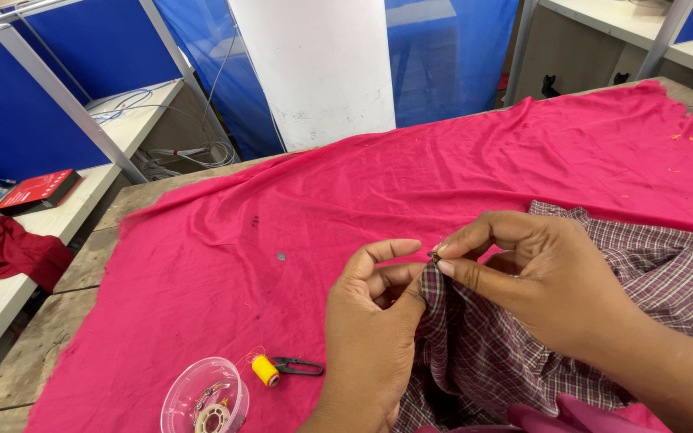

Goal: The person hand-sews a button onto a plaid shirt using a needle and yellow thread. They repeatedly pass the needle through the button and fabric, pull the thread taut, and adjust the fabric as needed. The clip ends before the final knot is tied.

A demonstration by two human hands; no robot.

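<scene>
A maroon and white checked cotton garment (pixel 523 337) lies bunched at the near right of the table, on top of a bright pink cloth (pixel 362 192) that covers most of the wooden tabletop (pixel 66 321). The left hand (pixel 370 329) comes up from the near edge and pinches a raised fold of the checked fabric between thumb and curled fingers, closed on the cloth. The right hand (pixel 539 277) reaches in from the right, its thumb and forefinger pressed together on a small dark round item (pixel 435 257) at the top of that fold, too small to identify with confidence. The two hands sit just beside each other, fingertips nearly meeting over the fold. Near the front left, on the pink cloth, lie a small yellow spool of thread (pixel 265 370), a pair of small black thread snips (pixel 298 367) touching it on its right, and a clear round plastic container (pixel 204 398) holding small sewing bits. Beyond the table on the left are blue partition panels (pixel 26 112), a side desk with a red box (pixel 38 191) and a dark red cloth (pixel 2 248), and a white pillar (pixel 322 64) stands behind
</scene>
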